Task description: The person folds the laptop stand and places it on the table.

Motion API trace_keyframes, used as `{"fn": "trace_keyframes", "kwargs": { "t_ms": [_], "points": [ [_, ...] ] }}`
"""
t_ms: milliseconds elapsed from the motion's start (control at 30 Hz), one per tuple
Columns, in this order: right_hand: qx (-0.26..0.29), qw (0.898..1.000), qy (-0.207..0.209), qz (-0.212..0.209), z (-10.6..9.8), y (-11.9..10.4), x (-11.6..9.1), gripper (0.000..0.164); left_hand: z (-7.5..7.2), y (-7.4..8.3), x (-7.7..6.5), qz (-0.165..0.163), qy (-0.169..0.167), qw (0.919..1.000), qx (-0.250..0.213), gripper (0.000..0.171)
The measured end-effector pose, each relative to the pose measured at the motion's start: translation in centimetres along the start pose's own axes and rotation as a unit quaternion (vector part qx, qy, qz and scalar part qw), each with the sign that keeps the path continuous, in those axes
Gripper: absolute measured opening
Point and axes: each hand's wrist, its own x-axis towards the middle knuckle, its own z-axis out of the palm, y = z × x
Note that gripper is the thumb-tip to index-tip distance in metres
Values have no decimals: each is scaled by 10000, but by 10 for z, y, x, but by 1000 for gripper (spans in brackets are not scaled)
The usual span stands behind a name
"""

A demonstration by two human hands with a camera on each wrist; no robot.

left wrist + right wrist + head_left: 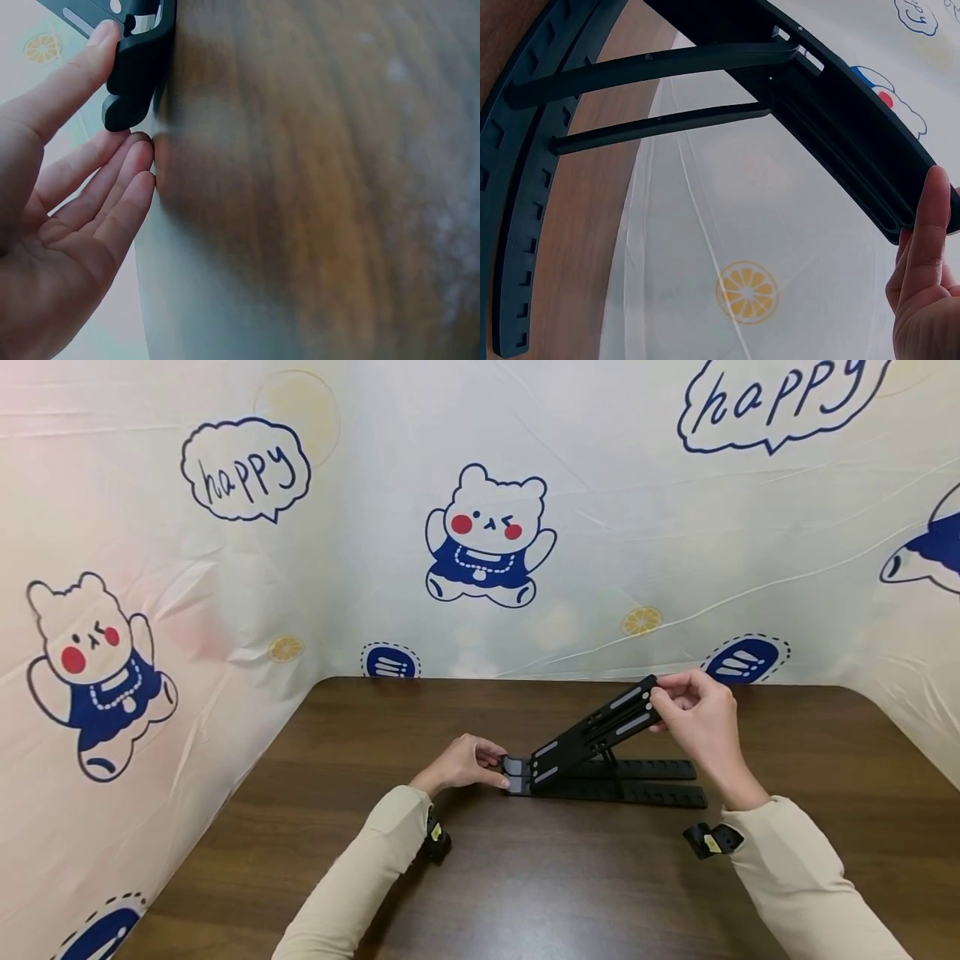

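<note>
A black folding laptop stand [581,743] lies on the table with its upper panel tilted up to the right. Two slotted base rails [637,793] stay flat beneath. My left hand [467,766] holds the stand's low, lipped end, thumb on the near side and fingers by the far side. In the left wrist view, the thumb [101,49] presses that end. At the raised end, my right hand [705,718] pinches the panel's corner edge. The right wrist view shows two support struts [660,127] reaching from the panel's underside to the notched rails.
The stand rests on a brown wooden table [525,877]. Behind and beside it hangs a pale printed cloth [600,552] with cartoon bears and lettering. A black wrist camera [437,839] is strapped at the left cuff, another wrist camera [712,841] at the right.
</note>
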Motion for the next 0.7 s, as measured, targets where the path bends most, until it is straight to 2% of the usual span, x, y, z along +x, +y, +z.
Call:
{"fn": "trace_keyframes", "kwargs": {
  "t_ms": [500, 700],
  "points": [
    [252, 9991, -195, 281, -1, 2, -2, 22, 0, 2, 1, -52, -71, 9999, 104, 46],
    [1, 9972, -733, 157, -12, 1, 0, 29, 1, 4, 1, -181, -29, 9997, 177, 46]
  ]
}}
